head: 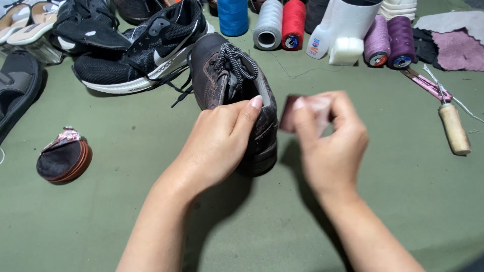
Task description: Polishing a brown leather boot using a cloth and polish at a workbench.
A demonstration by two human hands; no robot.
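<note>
The left hand [219,143] is closed around the heel end of a dark brown lace-up shoe [232,85], thumb lying along the top edge of the heel collar, fingers wrapped down the near side. The shoe stands upright on its sole on the green work surface [126,216], toe pointing away from the person, laces gathered over the tongue.

Just beside the shoe's heel, on its right, the right hand [330,138] pinches a small dark reddish patch [291,112] between thumb and fingertips. The patch is blurred; its material cannot be determined. It sits close to the shoe's heel, apparently not touching it.

Beyond the shoe's toe, to the left, a black sneaker with a white sole [143,53] lies on the surface, its laces trailing toward the brown shoe. Further left are sandals [22,25] and other dark footwear.

Well left of the left hand lies a round tin [64,160] with dark contents and a torn foil edge.

Beyond the right hand stands a row of thread spools: blue [233,16], grey [268,24], red [293,24] and two purple [389,40], with a white bottle [348,30] between them. Right of the right hand lies a wooden-handled awl [454,128], with leather scraps [456,45] behind it.
</note>
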